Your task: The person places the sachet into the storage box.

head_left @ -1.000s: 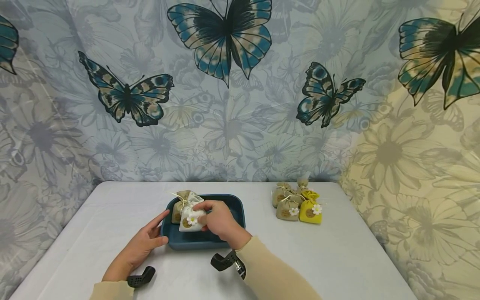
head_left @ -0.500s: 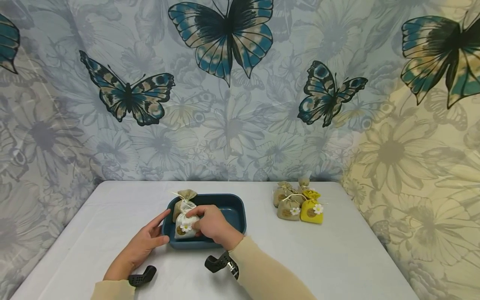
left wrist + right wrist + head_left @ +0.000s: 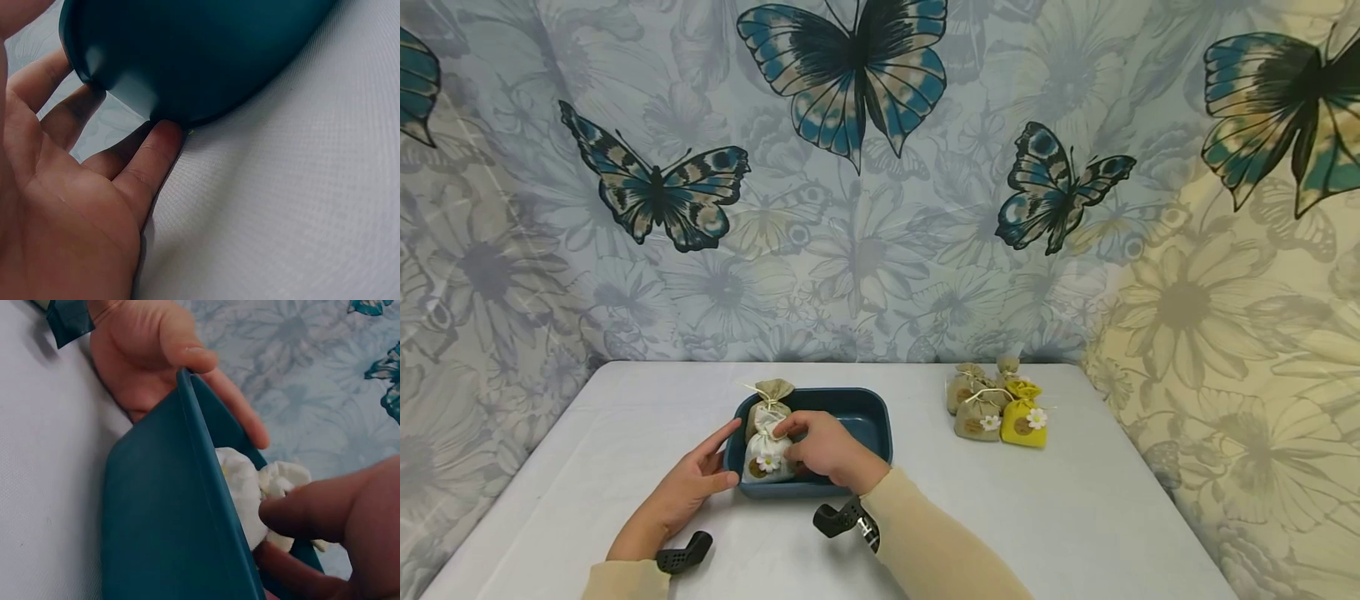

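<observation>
A dark teal rectangular tray [image 3: 868, 429] stands on the white table. In its left part, a white drawstring pouch [image 3: 766, 461] with a daisy and a round brown tag leans in front of a tan pouch [image 3: 774, 388]. My right hand [image 3: 835, 452] pinches the white pouch at its right side; the right wrist view shows finger and thumb against the cloth [image 3: 240, 490]. At the tray's left end rests my left hand [image 3: 681, 487]. Its fingers [image 3: 150, 159] lie extended against the outer wall, and its thumb touches near the front corner.
Toward the back right of the table [image 3: 1112, 508] several drawstring pouches sit in a cluster: a yellow pouch [image 3: 1023, 423] with a daisy in front, and a tan pouch [image 3: 978, 419] beside it. A butterfly-printed cloth [image 3: 865, 275] hangs behind the table.
My right hand has brought the white pouch down and left, toward the tray's front left corner, where it now sits more upright. The left hand has stayed at the tray's end.
</observation>
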`<state>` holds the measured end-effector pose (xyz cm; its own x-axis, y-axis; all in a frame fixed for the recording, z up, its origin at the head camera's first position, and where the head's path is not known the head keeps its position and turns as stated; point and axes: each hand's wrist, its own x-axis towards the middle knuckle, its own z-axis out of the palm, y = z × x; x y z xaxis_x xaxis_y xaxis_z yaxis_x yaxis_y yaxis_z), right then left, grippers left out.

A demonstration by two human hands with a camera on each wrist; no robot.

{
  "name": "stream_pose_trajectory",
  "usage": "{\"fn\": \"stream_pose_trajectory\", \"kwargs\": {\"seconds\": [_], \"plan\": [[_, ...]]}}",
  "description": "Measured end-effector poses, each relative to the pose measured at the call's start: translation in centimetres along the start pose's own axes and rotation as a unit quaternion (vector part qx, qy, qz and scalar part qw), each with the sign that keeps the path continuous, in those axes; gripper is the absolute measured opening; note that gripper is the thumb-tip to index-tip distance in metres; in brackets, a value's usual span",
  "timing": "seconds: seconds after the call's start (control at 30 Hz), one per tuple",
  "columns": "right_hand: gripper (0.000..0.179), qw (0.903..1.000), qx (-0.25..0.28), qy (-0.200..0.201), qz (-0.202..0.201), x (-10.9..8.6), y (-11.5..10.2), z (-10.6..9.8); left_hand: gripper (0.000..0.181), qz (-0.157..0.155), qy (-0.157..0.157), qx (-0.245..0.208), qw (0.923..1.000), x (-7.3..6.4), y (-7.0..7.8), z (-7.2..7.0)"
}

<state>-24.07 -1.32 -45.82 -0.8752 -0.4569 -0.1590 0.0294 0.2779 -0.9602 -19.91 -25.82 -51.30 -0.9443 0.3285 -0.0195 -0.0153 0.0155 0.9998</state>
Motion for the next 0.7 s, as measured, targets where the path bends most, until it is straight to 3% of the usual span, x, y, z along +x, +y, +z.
{"fn": "stream_pose_trajectory", "kwargs": {"seconds": [0.13,0.37,0.7], "plan": [[0.03,0.9992,0.022,0.025,0.021,-0.01,0.01,-0.25,0.084,0.002,0.006,0.014,0.9999,-0.04,-0.01,0.02],[0.034,0.9986,0.033,-0.024,0.033,0.37,0.37,-0.22,0.084,-0.01,0.005,0.0,0.9999,-0.11,0.05,0.1],[0.034,0.9989,0.022,-0.031,0.027,0.86,0.49,-0.04,0.084,-0.012,0.006,0.002,0.9999,-0.08,0.04,0.1]]}}
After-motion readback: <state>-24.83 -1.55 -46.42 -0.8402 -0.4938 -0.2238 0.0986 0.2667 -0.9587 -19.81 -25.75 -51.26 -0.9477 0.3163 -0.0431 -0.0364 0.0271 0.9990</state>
